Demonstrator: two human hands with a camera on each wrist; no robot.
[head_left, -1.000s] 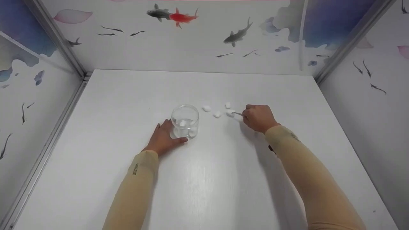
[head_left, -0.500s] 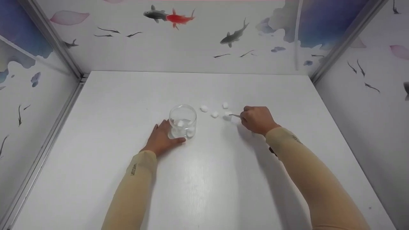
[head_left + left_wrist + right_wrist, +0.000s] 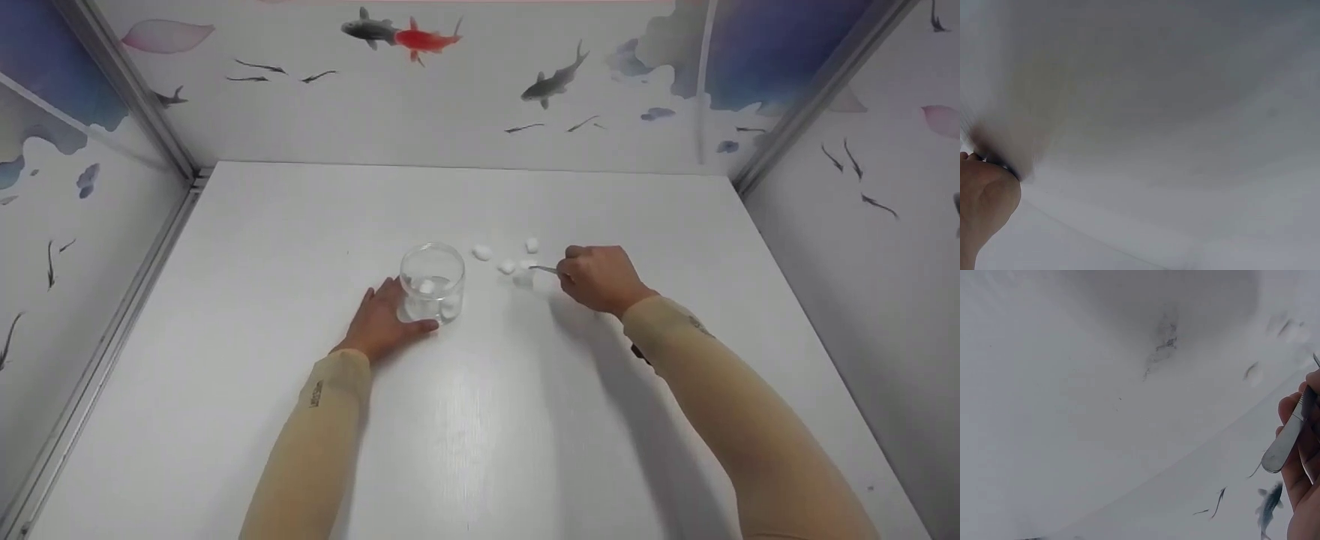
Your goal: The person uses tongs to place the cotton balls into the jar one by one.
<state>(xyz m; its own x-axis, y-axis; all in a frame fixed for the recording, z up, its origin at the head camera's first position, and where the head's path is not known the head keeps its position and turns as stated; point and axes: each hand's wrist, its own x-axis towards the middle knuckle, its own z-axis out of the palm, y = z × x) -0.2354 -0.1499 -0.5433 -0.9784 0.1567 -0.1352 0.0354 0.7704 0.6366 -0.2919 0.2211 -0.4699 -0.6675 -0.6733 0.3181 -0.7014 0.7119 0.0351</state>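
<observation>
In the head view my left hand [image 3: 380, 322] holds a clear round jar [image 3: 433, 283], its thumb along the near side and its fingers at the left. White lumps like cotton balls [image 3: 448, 306] show inside the jar. My right hand [image 3: 602, 277] grips a pair of metal tweezers [image 3: 545, 269], whose rounded end [image 3: 1279, 454] shows in the right wrist view. At the tweezers' tip is a white cotton ball [image 3: 526, 264], with a shadow below it. Other cotton balls [image 3: 481, 253] lie between jar and tweezers. The left wrist view catches only part of the left hand [image 3: 988, 197].
The white tabletop [image 3: 465, 435] carries everything. Printed walls [image 3: 465, 112] with fish pictures enclose it at the back and both sides. Metal edge strips [image 3: 135, 277] run along the left side.
My right hand has moved a little to the left with the tweezers and the cotton ball at their tip. The left hand and the jar have stayed in place.
</observation>
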